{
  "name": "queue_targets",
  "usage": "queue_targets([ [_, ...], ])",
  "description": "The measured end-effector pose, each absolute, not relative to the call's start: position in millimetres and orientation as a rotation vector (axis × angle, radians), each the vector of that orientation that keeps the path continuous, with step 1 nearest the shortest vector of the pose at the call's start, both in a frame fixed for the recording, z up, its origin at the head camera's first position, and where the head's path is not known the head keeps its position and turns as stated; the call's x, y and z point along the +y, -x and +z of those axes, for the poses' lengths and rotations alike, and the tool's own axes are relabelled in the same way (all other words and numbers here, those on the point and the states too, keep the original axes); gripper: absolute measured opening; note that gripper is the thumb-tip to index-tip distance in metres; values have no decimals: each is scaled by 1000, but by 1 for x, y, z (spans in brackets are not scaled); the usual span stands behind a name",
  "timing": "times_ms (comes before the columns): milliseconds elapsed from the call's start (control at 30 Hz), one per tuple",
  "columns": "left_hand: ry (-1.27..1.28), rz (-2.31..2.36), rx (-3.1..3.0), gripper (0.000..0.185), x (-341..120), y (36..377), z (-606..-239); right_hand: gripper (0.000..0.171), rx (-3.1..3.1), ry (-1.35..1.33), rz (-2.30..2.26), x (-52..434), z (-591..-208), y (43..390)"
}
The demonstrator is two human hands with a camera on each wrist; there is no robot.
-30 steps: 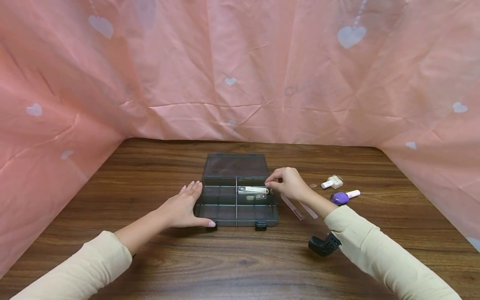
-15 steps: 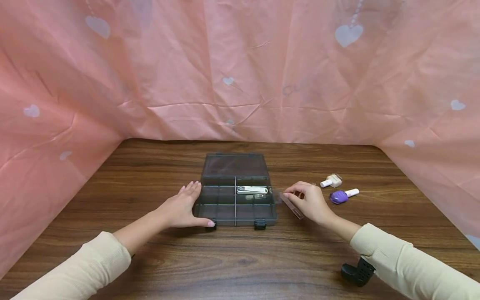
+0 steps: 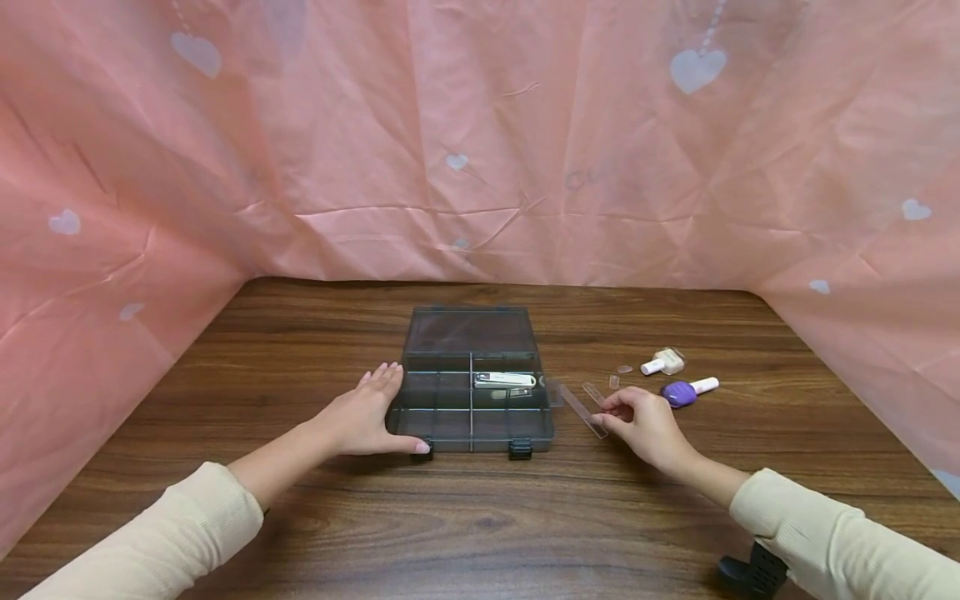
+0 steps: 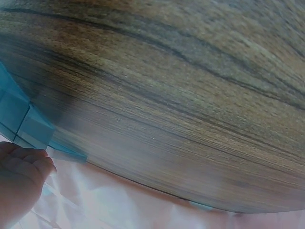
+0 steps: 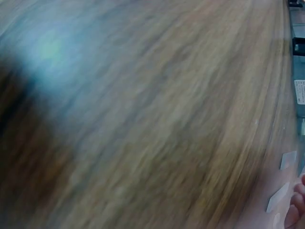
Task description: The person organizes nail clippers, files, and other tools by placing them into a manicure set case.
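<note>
A dark translucent compartment case (image 3: 435,425) lies with its lid open in the head view. My left hand (image 3: 367,417) is spread flat along its left side, thumb at the front latch; the left wrist view shows only part of that hand (image 4: 24,176). A silver nail clipper (image 3: 504,380) and a smaller metal piece (image 3: 512,393) sit in the right compartments. To the right of the case, my right hand (image 3: 641,425) pinches a slim translucent nail file (image 3: 593,393) between thumb and fingers, its lower part hidden by the hand. A second translucent nail file (image 3: 582,412) lies beside it.
Two small clear pieces, one oval (image 3: 625,369) and one squarish (image 3: 614,382), lie beyond the right hand. Farther right are a cream nail polish bottle (image 3: 671,360) and a purple one (image 3: 678,394), both white-capped. Pink curtain (image 3: 480,167) encloses the wooden table (image 3: 450,525).
My right hand has drawn away from the case's right edge, rightward and toward me, passing the first nail file to the second. My left hand keeps its place on the case.
</note>
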State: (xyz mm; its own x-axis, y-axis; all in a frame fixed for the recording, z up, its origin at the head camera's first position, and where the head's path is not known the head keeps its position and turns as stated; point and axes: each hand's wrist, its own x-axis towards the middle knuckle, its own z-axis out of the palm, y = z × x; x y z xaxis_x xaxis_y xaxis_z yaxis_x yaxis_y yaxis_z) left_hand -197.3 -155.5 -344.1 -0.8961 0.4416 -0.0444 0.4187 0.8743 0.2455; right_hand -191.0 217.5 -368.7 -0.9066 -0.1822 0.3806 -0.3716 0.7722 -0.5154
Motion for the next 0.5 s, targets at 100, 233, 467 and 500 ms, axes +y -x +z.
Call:
queue_targets([
  [100, -678, 349, 2945, 116, -156, 197, -344, 14, -2720, -406, 872, 219, -369, 188],
  [233, -674, 346, 2945, 116, -156, 198, -345, 16, -2764, -396, 874, 219, -371, 186],
  [467, -681, 342, 2948, 116, -156, 198, -345, 14, -2792, -397, 853, 219, -373, 183],
  [500, -683, 342, 2949, 116, -156, 198, -345, 14, -2793, -396, 847, 219, -373, 183],
])
